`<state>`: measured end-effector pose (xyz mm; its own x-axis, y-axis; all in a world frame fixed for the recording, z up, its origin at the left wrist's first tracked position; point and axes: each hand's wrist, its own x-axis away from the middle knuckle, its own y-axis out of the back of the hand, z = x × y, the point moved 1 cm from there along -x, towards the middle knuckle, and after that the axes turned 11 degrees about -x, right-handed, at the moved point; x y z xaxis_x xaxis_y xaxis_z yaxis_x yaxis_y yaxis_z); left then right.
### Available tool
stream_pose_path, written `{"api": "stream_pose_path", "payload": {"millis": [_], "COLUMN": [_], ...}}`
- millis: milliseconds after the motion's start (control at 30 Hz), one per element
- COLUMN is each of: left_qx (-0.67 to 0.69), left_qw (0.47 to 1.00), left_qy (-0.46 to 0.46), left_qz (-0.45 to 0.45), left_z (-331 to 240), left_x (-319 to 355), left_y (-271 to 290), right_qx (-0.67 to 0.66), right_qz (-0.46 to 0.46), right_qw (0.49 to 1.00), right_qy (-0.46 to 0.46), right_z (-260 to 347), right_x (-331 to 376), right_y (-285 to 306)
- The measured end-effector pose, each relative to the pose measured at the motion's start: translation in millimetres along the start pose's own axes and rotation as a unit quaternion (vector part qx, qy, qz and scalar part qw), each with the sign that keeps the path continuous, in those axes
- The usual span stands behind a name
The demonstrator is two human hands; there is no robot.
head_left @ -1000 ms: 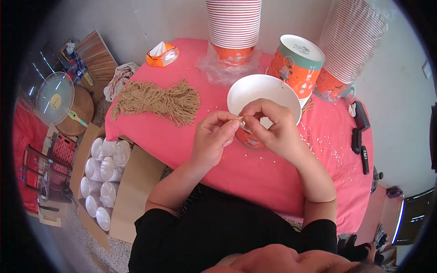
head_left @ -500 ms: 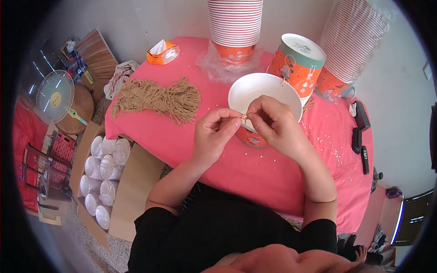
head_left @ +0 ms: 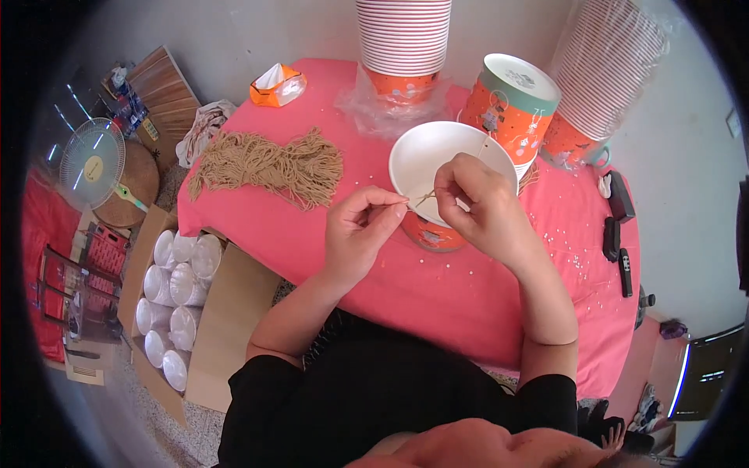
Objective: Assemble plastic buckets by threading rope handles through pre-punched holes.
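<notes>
A thin tan string (head_left: 425, 198), with what looks like a loop or knot in it, is stretched between my two hands. My left hand (head_left: 360, 232) pinches one side of it between thumb and forefinger. On the other side my right hand (head_left: 484, 207) pinches it too, over the mouth of a white-lined orange paper bucket (head_left: 409, 152). A strand with a small dark bead runs up from the right hand across the bucket's inside wall. To the left on the pink cloth (head_left: 312, 253) lies a bundle of tan strings (head_left: 265, 170).
Behind stand a tall stack of paper buckets (head_left: 403, 39), an upside-down bucket (head_left: 511, 105) and a plastic-wrapped stack (head_left: 605, 74). An orange tissue pack (head_left: 278, 86) lies at the back left. Small white bits and black objects (head_left: 611, 240) are at right. A carton of wrapped cups (head_left: 214, 320) stands lower left.
My hands have drawn slightly apart, the right one moving right. More of the string now shows between the fingertips.
</notes>
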<state>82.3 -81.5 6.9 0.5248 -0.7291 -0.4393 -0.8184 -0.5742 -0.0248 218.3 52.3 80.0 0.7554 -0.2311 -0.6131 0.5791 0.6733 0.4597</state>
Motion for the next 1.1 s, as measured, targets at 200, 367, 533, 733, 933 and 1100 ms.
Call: {"api": "stream_pose_path", "payload": {"millis": [200, 367, 533, 733, 933, 1100], "left_qx": [0.033, 0.031, 0.013, 0.037, -0.013, -0.118], "left_qw": [0.999, 0.999, 1.0, 0.998, 0.998, 0.986], "left_qy": [0.026, 0.039, 0.022, 0.051, 0.067, -0.113], "left_qz": [-0.011, -0.013, 0.004, 0.005, 0.016, -0.033], "left_z": [4.2, 6.9, 9.1, 10.8, 8.3, -1.4], "left_x": [-0.4, -2.0, 0.7, -0.7, -1.1, -14.6], "left_y": [3.4, 7.9, 10.8, 10.1, 15.4, 10.1], "right_qx": [-0.028, 0.03, 0.05, 0.054, 0.049, 0.045], "right_qz": [0.046, 0.082, 0.082, 0.087, 0.096, 0.092], "right_qw": [0.998, 0.996, 0.995, 0.994, 0.993, 0.993], "right_qy": [0.028, 0.002, 0.012, 0.03, 0.049, 0.065], "right_z": [-1.8, -0.6, -3.8, -4.8, -7.1, -1.9], "right_x": [0.7, 1.4, 1.3, 0.6, -0.4, -1.9], "right_y": [3.0, 3.6, 2.0, 6.0, 17.3, 17.2]}}
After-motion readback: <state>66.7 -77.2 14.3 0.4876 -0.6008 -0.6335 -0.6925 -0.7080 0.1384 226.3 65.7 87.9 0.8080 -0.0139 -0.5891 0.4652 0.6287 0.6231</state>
